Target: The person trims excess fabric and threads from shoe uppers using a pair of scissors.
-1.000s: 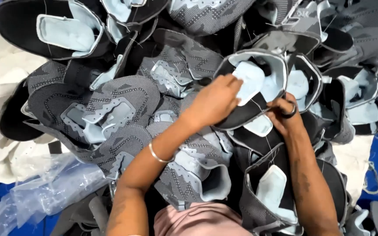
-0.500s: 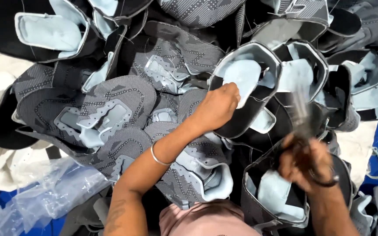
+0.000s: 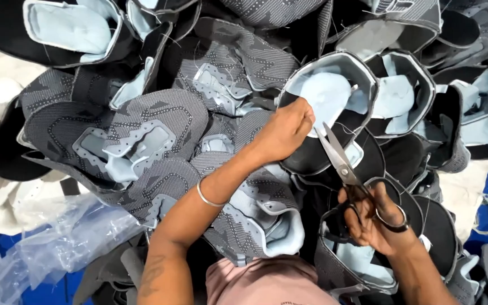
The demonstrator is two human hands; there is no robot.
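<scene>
- My left hand (image 3: 284,133) pinches the rim of a grey shoe upper (image 3: 334,96), pale-blue lined.
- My right hand (image 3: 377,217) grips open scissors (image 3: 340,161), blades just beside that rim.

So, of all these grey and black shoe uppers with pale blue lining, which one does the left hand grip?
The left hand grips the black upper lying open just beyond the scissors, at its rim.

The right hand (image 3: 377,217) has raised scissors (image 3: 343,164) toward the held shoe upper (image 3: 326,99).
</scene>
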